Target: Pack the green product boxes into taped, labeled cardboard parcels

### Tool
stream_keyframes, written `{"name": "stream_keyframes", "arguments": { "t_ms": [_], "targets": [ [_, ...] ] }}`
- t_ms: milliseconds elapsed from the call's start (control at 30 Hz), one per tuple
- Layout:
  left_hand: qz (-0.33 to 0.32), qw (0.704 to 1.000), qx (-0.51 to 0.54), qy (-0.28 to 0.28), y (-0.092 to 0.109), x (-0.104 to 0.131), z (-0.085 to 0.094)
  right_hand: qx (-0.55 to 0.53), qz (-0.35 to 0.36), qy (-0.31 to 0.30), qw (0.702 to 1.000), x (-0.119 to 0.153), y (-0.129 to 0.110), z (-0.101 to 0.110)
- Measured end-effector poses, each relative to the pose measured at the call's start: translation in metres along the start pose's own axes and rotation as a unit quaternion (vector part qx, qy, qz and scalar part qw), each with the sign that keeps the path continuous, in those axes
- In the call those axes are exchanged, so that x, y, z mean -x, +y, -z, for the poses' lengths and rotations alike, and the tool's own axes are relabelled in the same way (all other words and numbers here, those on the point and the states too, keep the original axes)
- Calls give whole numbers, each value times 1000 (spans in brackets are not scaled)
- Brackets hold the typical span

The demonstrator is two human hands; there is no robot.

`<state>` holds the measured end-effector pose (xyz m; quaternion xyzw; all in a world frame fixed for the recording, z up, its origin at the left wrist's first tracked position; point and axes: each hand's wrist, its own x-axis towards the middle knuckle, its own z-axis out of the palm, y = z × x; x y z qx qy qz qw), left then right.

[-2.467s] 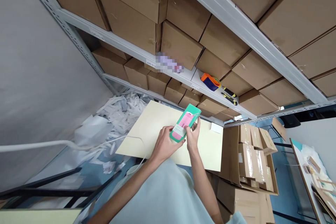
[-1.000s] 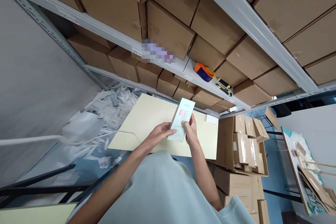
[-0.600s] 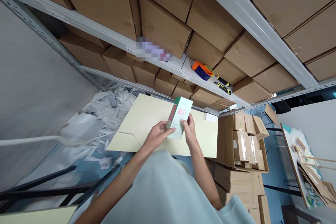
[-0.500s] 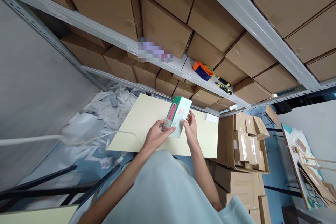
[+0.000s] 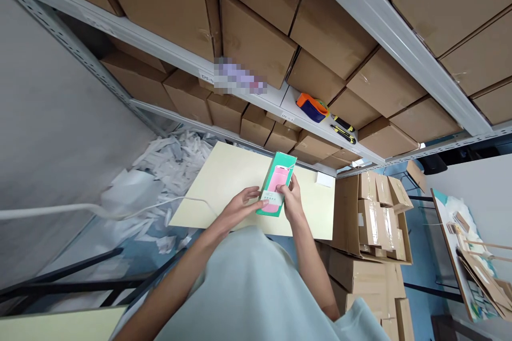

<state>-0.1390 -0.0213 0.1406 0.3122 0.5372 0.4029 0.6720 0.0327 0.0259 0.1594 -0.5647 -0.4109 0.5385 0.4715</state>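
Observation:
A green box (image 5: 285, 162) with a pink device pictured on its face is held up above a pale yellow tabletop (image 5: 232, 170). My right hand (image 5: 293, 200) grips the box by its right edge, the thumb lying on the pink picture. At the lower left of the box, my left hand (image 5: 240, 206) has its fingers apart, with the thumb tip touching the box's face. A small white item (image 5: 324, 179) lies at the right end of the tabletop.
Shelves (image 5: 272, 93) full of cardboard boxes rise beyond the table, with a tape dispenser (image 5: 312, 107) and cutters (image 5: 343, 134) on one ledge. An open carton (image 5: 346, 213) stands right. Crumpled white paper (image 5: 176, 162) and a cable (image 5: 160, 204) are left.
The box has been turned, so its green face with the pink picture now faces me instead of its white side. My left hand's fingers have spread away from its edge.

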Motion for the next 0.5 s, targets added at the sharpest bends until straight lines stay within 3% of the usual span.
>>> {"name": "stream_keyframes", "arguments": {
  "t_ms": [67,133,367,500],
  "targets": [
    [13,998,32,-55,6,4,5,-5,9,-21,1000,3,-3,1],
    [9,997,42,-58,11,8,5,-6,12,-32,999,5,-6,1],
    [-1,999,36,25,6,5,-9,15,12,-72,997,4,-15,6],
    [-45,990,-21,133,-1,0,-13,24,32,-24,999,4,-11,4]
  ]
}}
